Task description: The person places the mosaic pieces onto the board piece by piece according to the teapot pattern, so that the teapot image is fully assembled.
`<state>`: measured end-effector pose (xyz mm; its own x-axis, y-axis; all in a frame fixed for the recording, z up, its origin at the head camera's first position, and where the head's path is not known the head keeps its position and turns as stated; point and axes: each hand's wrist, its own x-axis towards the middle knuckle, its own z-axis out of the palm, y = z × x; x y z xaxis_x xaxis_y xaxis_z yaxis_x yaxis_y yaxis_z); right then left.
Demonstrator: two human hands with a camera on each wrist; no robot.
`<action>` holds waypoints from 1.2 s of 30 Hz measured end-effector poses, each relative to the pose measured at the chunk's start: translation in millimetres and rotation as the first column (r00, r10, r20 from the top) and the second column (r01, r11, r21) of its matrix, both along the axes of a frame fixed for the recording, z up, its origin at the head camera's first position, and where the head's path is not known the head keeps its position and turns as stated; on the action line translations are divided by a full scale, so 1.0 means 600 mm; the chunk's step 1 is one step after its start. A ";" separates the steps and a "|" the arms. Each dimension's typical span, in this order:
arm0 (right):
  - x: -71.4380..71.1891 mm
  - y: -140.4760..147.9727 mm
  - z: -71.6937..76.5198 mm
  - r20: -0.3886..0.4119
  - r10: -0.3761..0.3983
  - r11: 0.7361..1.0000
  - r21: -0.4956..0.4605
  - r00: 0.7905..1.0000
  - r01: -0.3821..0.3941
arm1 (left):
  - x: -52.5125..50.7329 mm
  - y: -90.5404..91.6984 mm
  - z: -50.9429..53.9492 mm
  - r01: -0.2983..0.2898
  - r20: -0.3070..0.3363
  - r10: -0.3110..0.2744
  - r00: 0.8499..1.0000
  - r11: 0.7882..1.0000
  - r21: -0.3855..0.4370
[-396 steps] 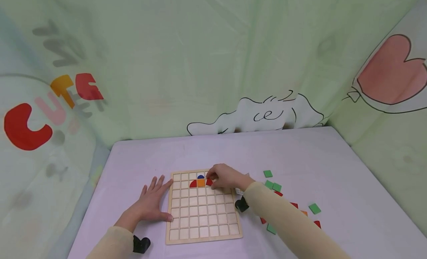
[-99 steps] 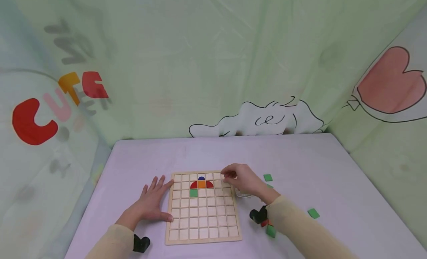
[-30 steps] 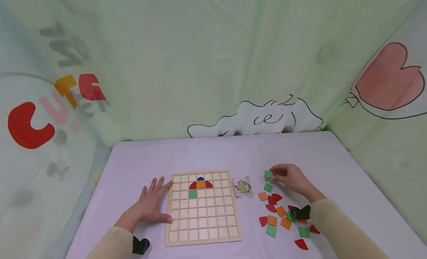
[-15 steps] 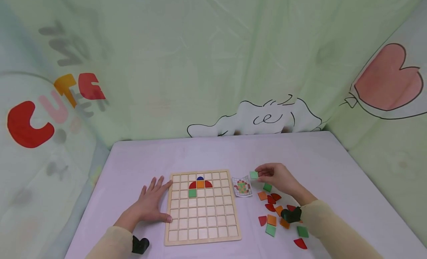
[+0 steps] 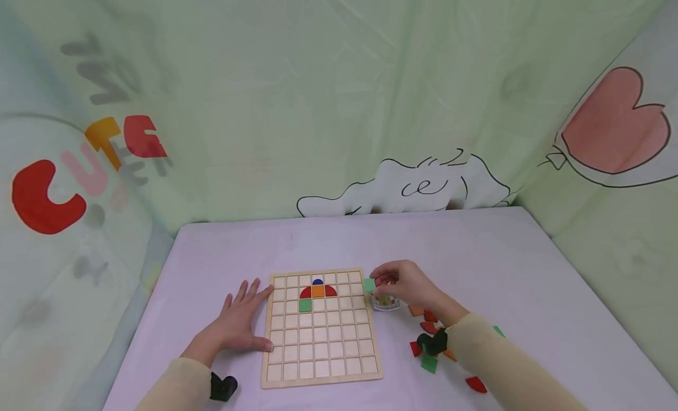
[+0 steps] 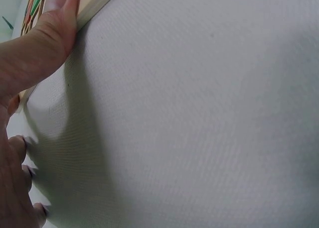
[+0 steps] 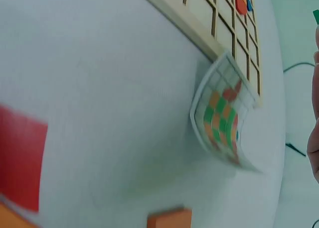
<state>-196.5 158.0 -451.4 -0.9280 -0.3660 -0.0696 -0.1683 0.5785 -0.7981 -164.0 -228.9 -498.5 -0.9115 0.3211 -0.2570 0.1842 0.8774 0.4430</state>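
Observation:
A wooden grid board (image 5: 322, 344) lies on the table. Near its top sit a blue half-round piece (image 5: 318, 281), an orange square (image 5: 318, 291) flanked by red quarter-rounds (image 5: 331, 291), and a green square (image 5: 305, 305) below the left one. My left hand (image 5: 238, 321) is spread flat along the board's left edge; its thumb (image 6: 55, 29) touches the edge in the left wrist view. My right hand (image 5: 405, 283) pinches a green square tile (image 5: 369, 285) above the board's upper right edge. Under that hand is a curled pattern card (image 7: 219, 113), partly hidden in the head view.
Loose tiles lie right of the board, partly hidden by the right forearm: a green square (image 5: 429, 363), a red piece (image 5: 476, 385) and several orange and red ones. A patterned curtain (image 5: 339, 105) hangs behind the table (image 5: 228, 246).
Over the last second my right hand has lifted the green tile from the right side and carried it left, past the card to the board's edge. The left hand stays put.

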 end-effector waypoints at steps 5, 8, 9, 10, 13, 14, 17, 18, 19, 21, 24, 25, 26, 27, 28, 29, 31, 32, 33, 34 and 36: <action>0.001 -0.034 -0.001 0.005 0.028 1.000 0.005 1.000 -0.028 | 0.000 -0.001 -0.002 -0.003 0.002 0.003 1.000 1.000 -0.007; 0.001 -0.055 -0.003 -0.006 0.050 0.998 0.029 0.999 -0.050 | 0.000 -0.001 -0.002 -0.003 -0.002 0.003 1.000 1.000 -0.006; 0.001 -0.062 -0.004 -0.013 0.059 0.998 0.038 0.998 -0.058 | 0.000 -0.001 -0.001 -0.003 -0.002 0.003 1.000 1.000 -0.006; 0.001 -0.069 -0.004 -0.015 0.065 0.997 0.046 0.998 -0.064 | 0.000 -0.001 0.000 -0.004 -0.004 0.004 1.000 1.000 -0.004; 0.002 -0.089 -0.006 -0.018 0.071 0.996 0.057 0.997 -0.069 | -0.001 -0.001 0.001 -0.007 -0.003 0.007 1.000 1.000 0.000; 0.002 -0.095 -0.007 -0.017 0.068 0.996 0.060 0.998 -0.067 | 0.000 -0.001 0.001 -0.008 -0.002 0.008 1.000 1.000 -0.001; 0.002 -0.113 -0.012 -0.005 0.060 0.996 0.067 0.998 -0.059 | -0.001 -0.001 0.000 -0.008 -0.002 0.008 1.000 1.000 0.002; 0.002 -0.118 -0.015 0.000 0.060 0.996 0.067 0.998 -0.060 | -0.001 -0.001 -0.001 -0.007 -0.002 0.007 1.000 1.000 0.004; 0.002 -0.123 -0.017 0.007 0.061 0.996 0.066 0.998 -0.062 | -0.001 -0.001 -0.001 -0.007 -0.001 0.007 1.000 1.000 0.004; 0.003 -0.132 -0.022 0.008 0.071 0.995 0.065 0.997 -0.072 | -0.001 -0.001 -0.002 -0.006 -0.001 0.006 1.000 1.000 0.002; 0.003 -0.145 -0.030 0.008 0.095 0.993 0.069 0.995 -0.095 | -0.001 -0.002 -0.003 -0.007 0.002 0.007 1.000 1.000 0.001; 0.004 -0.149 -0.033 0.006 0.102 0.992 0.073 0.995 -0.102 | -0.001 -0.002 -0.003 -0.006 0.004 0.006 1.000 1.000 0.001; 0.004 -0.153 -0.035 0.003 0.108 0.991 0.080 0.994 -0.108 | -0.001 -0.002 -0.003 -0.005 0.006 0.005 1.000 1.000 0.003; 0.005 -0.157 -0.038 0.004 0.111 0.990 0.087 0.994 -0.110 | -0.001 -0.002 -0.002 -0.004 0.007 0.004 1.000 1.000 0.005; 0.005 -0.160 -0.040 0.006 0.112 0.989 0.096 0.994 -0.112 | -0.001 -0.002 -0.002 -0.003 0.009 0.003 1.000 1.000 0.007; 0.006 -0.163 -0.041 0.013 0.109 0.989 0.103 0.994 -0.110 | 0.000 -0.002 -0.001 -0.001 0.009 0.001 1.000 1.000 0.014; 0.007 -0.169 -0.043 0.021 0.099 0.987 0.125 0.995 -0.101 | 0.000 -0.002 0.000 0.006 0.007 -0.006 1.000 1.000 0.021; 0.007 -0.171 -0.043 0.022 0.094 0.986 0.135 0.995 -0.096 | 0.000 -0.002 0.001 0.008 0.005 -0.008 1.000 1.000 0.025; 0.007 -0.173 -0.043 0.025 0.088 0.985 0.145 0.996 -0.091 | 0.000 -0.002 0.001 0.011 0.003 -0.011 1.000 1.000 0.027; 0.007 -0.174 -0.044 0.025 0.085 0.984 0.154 0.996 -0.088 | 0.000 -0.003 0.002 0.012 0.001 -0.013 1.000 1.000 0.028; 0.006 -0.177 -0.046 0.026 0.078 0.982 0.171 0.997 -0.081 | 0.000 -0.003 0.003 0.014 -0.002 -0.014 1.000 1.000 0.028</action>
<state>-192.8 51.8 -478.9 -0.8942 -0.4198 -0.1555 -0.2050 0.6928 -0.6913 -164.2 -230.8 -497.0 -0.9074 0.3404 -0.2463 0.1967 0.8622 0.4668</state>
